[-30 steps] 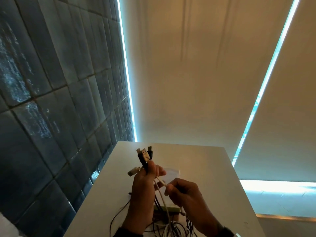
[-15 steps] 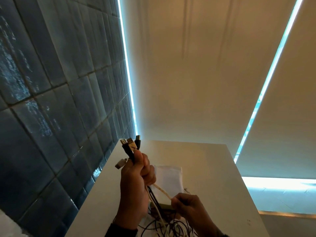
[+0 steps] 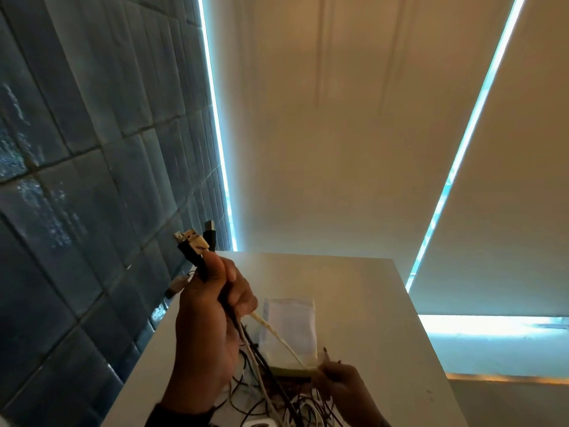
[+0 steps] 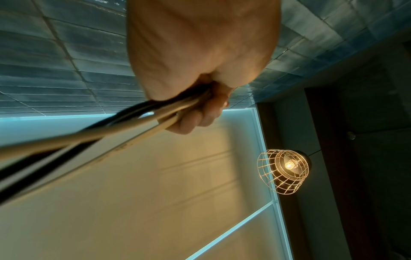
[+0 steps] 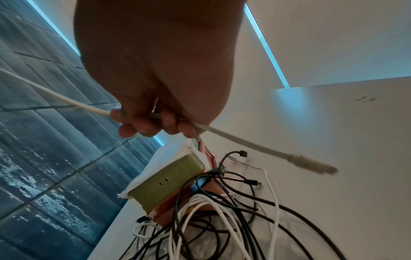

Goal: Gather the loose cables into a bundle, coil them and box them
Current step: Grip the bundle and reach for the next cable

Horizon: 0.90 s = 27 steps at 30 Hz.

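Observation:
My left hand point(image 3: 215, 300) is raised above the white table point(image 3: 354, 291) and grips a bundle of black and white cables just below their USB plugs point(image 3: 194, 241), which stick up past the thumb. In the left wrist view the same cables point(image 4: 93, 133) run out of the left hand point(image 4: 200, 109). One beige cable point(image 3: 278, 337) stretches from that fist down to my right hand point(image 3: 338, 380). The right hand point(image 5: 155, 121) has its fingers curled round this beige cable point(image 5: 233, 139), whose plug end point(image 5: 311, 165) hangs free. A tangle of loose cables point(image 5: 211, 219) lies on the table below.
A box with a green side and a white cover point(image 5: 169, 181) sits on the table behind the tangle; its white top point(image 3: 289, 328) shows in the head view. A dark tiled wall point(image 3: 77, 211) runs along the left. A wire-cage lamp point(image 4: 284, 168) hangs above.
My left hand has risen and shifted left with the cable ends. My right hand has slid down and right along the beige cable, which now stretches longer between the hands.

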Each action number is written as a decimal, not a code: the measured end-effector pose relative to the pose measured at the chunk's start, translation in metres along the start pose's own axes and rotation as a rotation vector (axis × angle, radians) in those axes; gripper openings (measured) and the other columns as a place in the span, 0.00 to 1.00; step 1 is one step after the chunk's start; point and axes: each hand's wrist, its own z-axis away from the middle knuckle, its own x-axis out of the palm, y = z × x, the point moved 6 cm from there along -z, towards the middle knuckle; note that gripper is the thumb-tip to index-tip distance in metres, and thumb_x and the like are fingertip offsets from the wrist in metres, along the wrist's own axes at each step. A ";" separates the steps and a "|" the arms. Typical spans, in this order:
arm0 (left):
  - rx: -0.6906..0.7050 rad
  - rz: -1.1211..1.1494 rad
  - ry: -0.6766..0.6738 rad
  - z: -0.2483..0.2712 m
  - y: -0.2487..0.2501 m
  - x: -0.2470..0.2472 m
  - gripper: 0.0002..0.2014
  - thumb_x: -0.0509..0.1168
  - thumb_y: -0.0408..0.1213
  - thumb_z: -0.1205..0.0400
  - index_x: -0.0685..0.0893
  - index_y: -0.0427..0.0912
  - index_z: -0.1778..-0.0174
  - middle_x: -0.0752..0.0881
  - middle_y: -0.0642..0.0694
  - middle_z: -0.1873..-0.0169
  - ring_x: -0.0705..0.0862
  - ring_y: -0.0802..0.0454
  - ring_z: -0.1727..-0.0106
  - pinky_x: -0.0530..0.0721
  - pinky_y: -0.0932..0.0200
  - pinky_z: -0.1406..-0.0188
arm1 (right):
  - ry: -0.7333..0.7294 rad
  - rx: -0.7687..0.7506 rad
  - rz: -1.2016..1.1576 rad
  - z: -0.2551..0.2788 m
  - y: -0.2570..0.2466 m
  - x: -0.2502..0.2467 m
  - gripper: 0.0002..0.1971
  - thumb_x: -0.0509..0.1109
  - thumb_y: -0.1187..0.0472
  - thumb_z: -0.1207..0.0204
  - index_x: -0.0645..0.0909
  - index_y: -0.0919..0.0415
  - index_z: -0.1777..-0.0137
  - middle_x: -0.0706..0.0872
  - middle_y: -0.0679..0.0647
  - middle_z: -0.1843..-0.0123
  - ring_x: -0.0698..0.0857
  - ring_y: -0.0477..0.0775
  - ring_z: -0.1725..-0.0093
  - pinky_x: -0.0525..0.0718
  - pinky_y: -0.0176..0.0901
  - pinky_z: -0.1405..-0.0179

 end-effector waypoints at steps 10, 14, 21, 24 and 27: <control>0.005 0.041 -0.071 0.004 0.027 0.002 0.20 0.54 0.49 0.17 0.70 0.42 0.72 0.60 0.51 0.82 0.54 0.58 0.82 0.52 0.62 0.82 | 0.042 0.141 0.155 0.002 0.036 -0.012 0.20 0.74 0.62 0.24 0.83 0.48 0.78 0.76 0.45 0.83 0.75 0.34 0.76 0.73 0.30 0.65; -0.004 0.085 -0.071 0.004 0.036 0.001 0.21 0.53 0.49 0.16 0.71 0.43 0.73 0.61 0.53 0.84 0.55 0.60 0.84 0.51 0.63 0.83 | 0.001 0.170 0.235 0.006 0.042 -0.023 0.16 0.73 0.54 0.23 0.80 0.54 0.73 0.73 0.47 0.79 0.73 0.36 0.72 0.72 0.30 0.64; -0.096 0.077 -0.132 0.004 0.028 0.017 0.20 0.53 0.48 0.15 0.70 0.43 0.71 0.60 0.52 0.81 0.55 0.59 0.83 0.52 0.62 0.82 | -0.287 0.033 0.505 0.033 -0.026 -0.012 0.26 0.72 0.35 0.28 0.85 0.59 0.47 0.84 0.31 0.68 0.82 0.29 0.58 0.78 0.25 0.49; -0.132 0.058 -0.187 0.006 0.015 0.034 0.20 0.52 0.48 0.14 0.69 0.41 0.70 0.62 0.50 0.80 0.57 0.57 0.81 0.56 0.60 0.81 | -0.270 -0.078 0.115 0.042 -0.126 0.011 0.15 0.59 0.41 0.16 0.84 0.39 0.39 0.86 0.24 0.48 0.82 0.27 0.41 0.80 0.25 0.46; -0.165 0.057 -0.192 0.003 0.005 0.043 0.21 0.53 0.49 0.14 0.70 0.41 0.70 0.67 0.49 0.78 0.62 0.56 0.81 0.59 0.61 0.81 | -0.491 -0.198 -0.090 0.060 -0.196 0.050 0.17 0.63 0.44 0.19 0.84 0.53 0.39 0.88 0.44 0.48 0.86 0.39 0.51 0.80 0.30 0.50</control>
